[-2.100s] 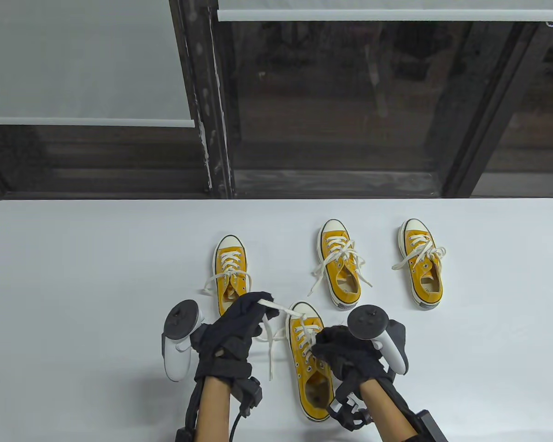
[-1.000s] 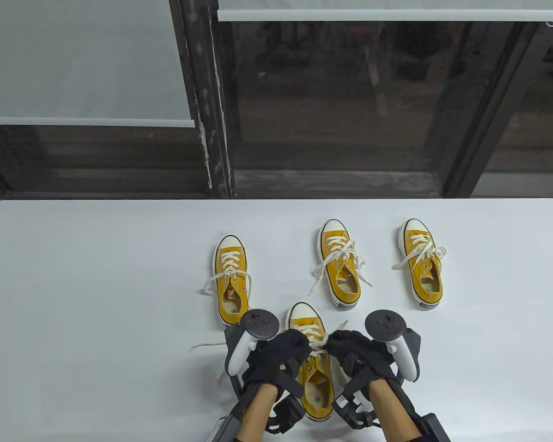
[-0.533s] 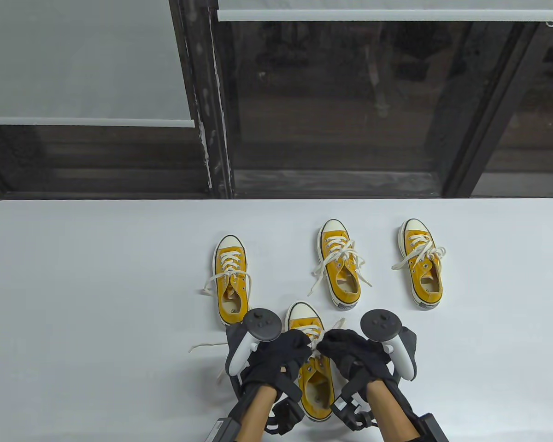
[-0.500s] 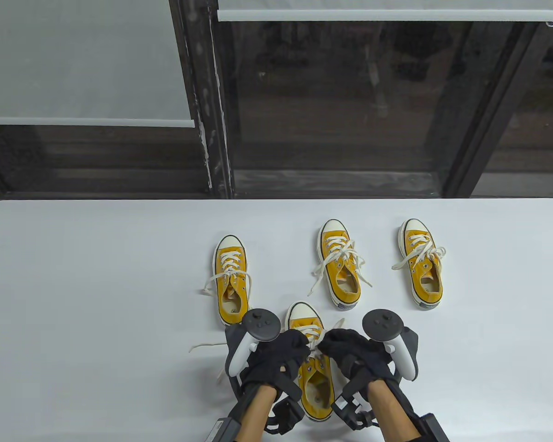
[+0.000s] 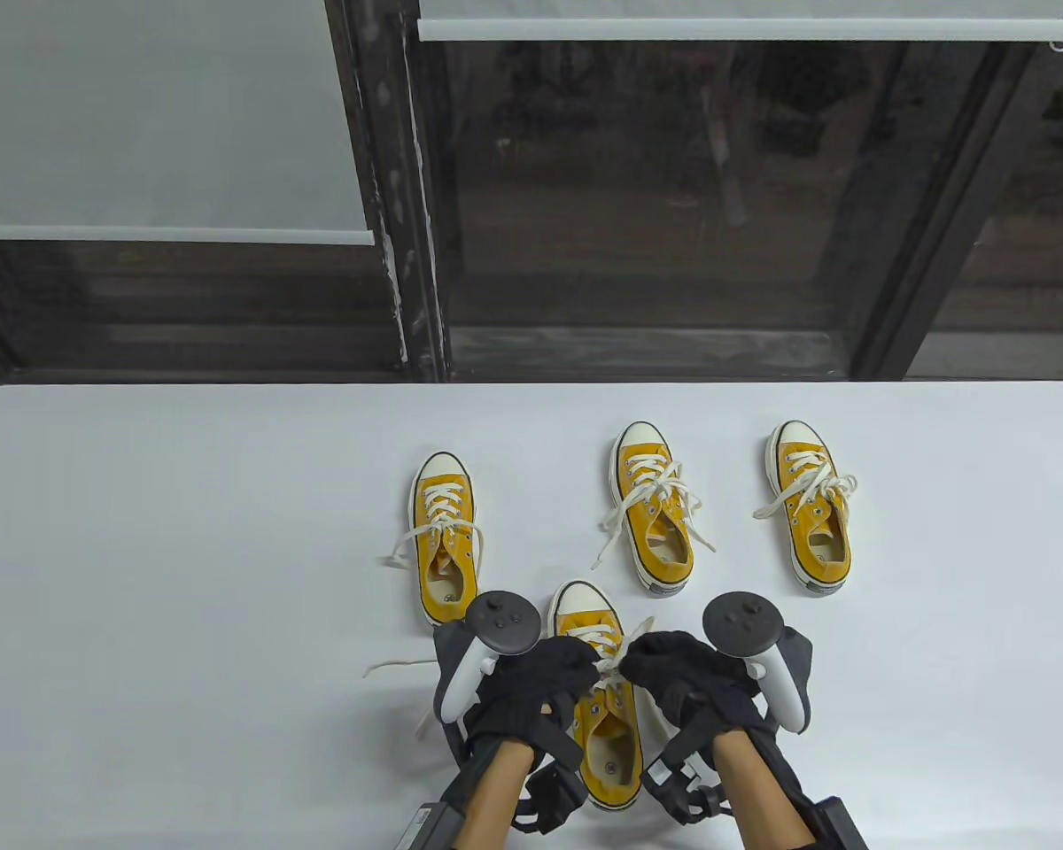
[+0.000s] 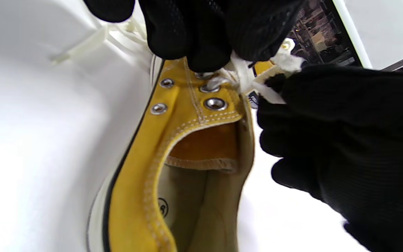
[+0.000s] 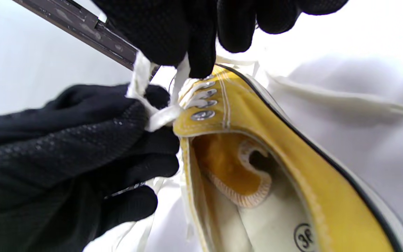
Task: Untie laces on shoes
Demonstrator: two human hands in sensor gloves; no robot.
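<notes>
Both hands (image 5: 616, 677) pinch the near shoe (image 5: 604, 708)'s white lace (image 6: 243, 75).

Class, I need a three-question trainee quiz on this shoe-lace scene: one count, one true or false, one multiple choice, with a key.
1. How many yellow shoes stand on the white table?
2. True or false: the left hand rests idle on the table, away from every shoe.
3. Which shoe are both hands working on? A) the far right shoe B) the nearest shoe C) the far left shoe

Key:
1. Four.
2. False: it pinches the white lace at the nearest shoe's top eyelets, as does the right hand.
3. B.
</notes>
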